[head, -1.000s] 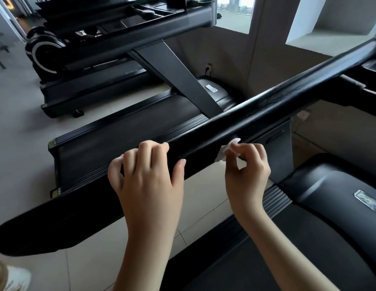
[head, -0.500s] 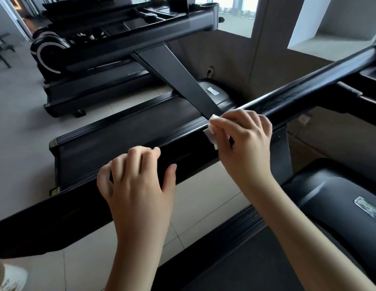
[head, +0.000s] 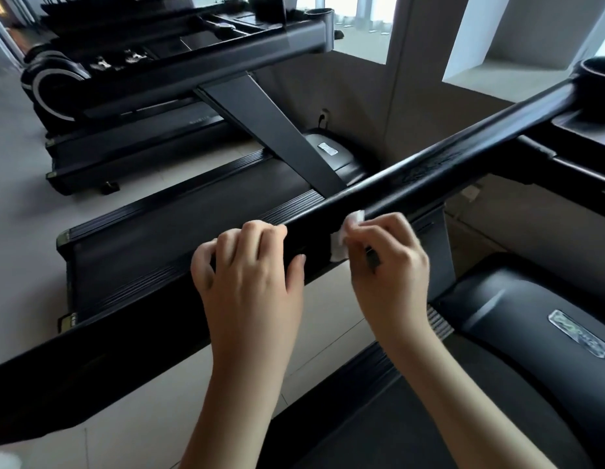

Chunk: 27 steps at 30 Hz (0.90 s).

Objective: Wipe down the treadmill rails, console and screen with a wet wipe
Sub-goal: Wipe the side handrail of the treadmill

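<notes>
- The left hand (head: 250, 275) grips the long black treadmill handrail (head: 463, 157). Its fingers curl over the top edge and the thumb lies against the near face.
- The right hand (head: 389, 265), just to the right of it, pinches a small crumpled white wet wipe (head: 340, 245) between curled fingers and thumb. It presses the wipe to the near face of the same rail, and a corner of the wipe shows above the fingertips at the rail's top edge.
- The two hands are close together but not touching, with the wipe between them.
- The handrail runs slantwise across the view, from near left up to far right. At the far right it meets a black console tray with a round cup holder (head: 598, 71).
- Near right, below the rail, sits this treadmill's glossy black motor cover (head: 497, 299), which bears a silvery oval badge (head: 578, 333).
- Beyond the rail, to the left, stands a second black treadmill, with a dark grey belt (head: 179, 231), a slanted black upright (head: 277, 137) and a console (head: 226, 38) above.
- Farther left is a black machine with a white-rimmed round housing (head: 54, 82).
- Pale floor tiles (head: 20, 198) lie between the machines.
- A plug sits in a wall socket (head: 324, 116) on the beige far wall.
</notes>
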Each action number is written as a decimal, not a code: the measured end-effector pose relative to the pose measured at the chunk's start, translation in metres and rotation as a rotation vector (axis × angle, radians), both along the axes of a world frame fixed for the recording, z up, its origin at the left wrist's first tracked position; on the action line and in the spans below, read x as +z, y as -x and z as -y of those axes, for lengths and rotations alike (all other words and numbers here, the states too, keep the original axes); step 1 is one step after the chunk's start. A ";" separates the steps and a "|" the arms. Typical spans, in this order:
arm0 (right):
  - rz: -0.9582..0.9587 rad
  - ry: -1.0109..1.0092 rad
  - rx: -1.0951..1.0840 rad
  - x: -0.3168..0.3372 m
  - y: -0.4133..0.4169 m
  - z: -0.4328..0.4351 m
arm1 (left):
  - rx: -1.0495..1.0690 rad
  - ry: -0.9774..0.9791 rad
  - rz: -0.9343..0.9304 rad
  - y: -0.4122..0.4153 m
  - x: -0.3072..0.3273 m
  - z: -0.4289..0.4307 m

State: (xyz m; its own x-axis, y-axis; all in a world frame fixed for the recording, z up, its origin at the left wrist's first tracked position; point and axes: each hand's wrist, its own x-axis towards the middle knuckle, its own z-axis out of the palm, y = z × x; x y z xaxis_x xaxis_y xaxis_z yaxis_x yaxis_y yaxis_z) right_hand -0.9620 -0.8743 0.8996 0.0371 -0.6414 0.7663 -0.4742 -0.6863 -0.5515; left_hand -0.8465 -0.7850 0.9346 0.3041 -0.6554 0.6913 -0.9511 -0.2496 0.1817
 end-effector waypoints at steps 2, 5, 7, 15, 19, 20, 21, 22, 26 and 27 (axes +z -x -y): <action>0.023 -0.035 0.033 -0.005 0.001 0.000 | 0.005 0.029 0.002 -0.001 -0.002 0.003; 0.142 -0.138 -0.077 -0.012 0.005 0.010 | 0.016 0.046 0.017 0.001 -0.005 0.004; 0.162 -0.180 -0.066 -0.019 0.003 0.004 | 0.018 0.056 0.028 0.003 -0.006 0.005; 0.310 -0.224 -0.034 -0.031 0.001 0.009 | 0.065 0.069 0.070 0.006 -0.010 0.007; 0.215 -0.043 0.072 -0.022 -0.005 0.000 | 0.091 0.063 0.079 0.009 -0.012 0.007; 0.195 -0.014 0.093 -0.018 -0.004 0.003 | 0.100 0.057 0.081 0.009 -0.012 0.007; 0.197 -0.008 0.093 -0.015 -0.001 0.008 | 0.109 0.051 0.080 0.011 -0.012 0.008; 0.218 -0.016 0.081 -0.010 0.001 0.015 | 0.120 0.050 0.077 0.012 -0.012 0.008; 0.107 0.021 0.052 0.009 0.005 0.035 | 0.173 0.034 0.071 0.019 -0.012 0.010; 0.022 0.069 0.075 0.012 0.005 0.036 | 0.183 0.034 0.068 0.020 -0.012 0.010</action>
